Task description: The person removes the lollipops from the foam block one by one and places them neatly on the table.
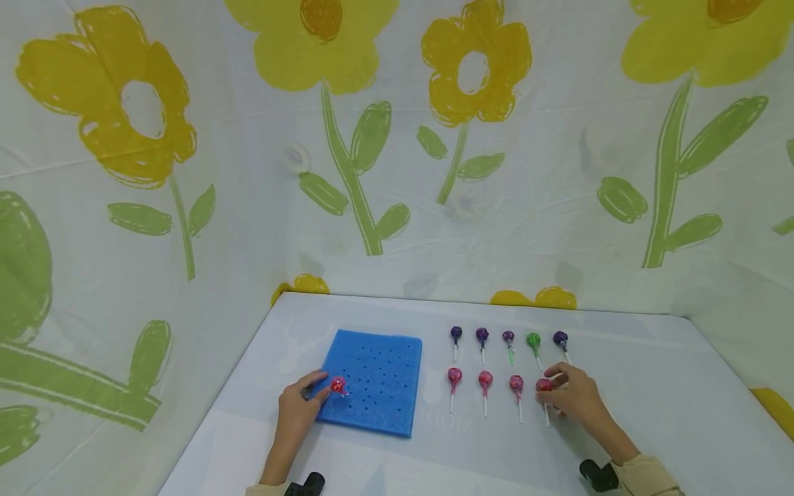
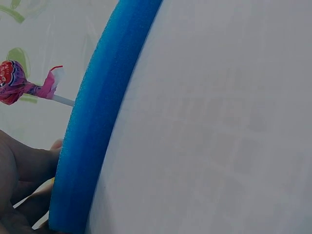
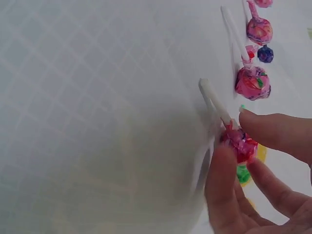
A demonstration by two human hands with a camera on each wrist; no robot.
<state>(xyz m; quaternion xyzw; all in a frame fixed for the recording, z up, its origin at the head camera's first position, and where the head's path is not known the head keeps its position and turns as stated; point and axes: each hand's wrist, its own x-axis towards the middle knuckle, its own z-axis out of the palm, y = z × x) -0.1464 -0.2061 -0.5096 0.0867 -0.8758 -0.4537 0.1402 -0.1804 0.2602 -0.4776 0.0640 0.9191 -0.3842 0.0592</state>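
A blue foam block [image 1: 387, 386] with rows of small holes lies on the left part of the table. One red-and-pink wrapped lollipop [image 1: 338, 384] stands in it near the left edge; its white stick enters the foam in the left wrist view. My left hand [image 1: 299, 399] rests on the block's left edge, thumb beside that lollipop. To the right, my right hand [image 1: 573, 394] pinches the wrapped head of a pink lollipop [image 3: 239, 144] between thumb and fingers. This lollipop is at the right end of the front row, its stick pointing toward me.
Left of the right hand lie more pink lollipops [image 1: 486, 379] in a row. Behind them is a second row with purple lollipops [image 1: 482, 335] and a green lollipop [image 1: 533, 340]. A flower-printed curtain [image 1: 434, 227] borders the white table [image 1: 670, 386].
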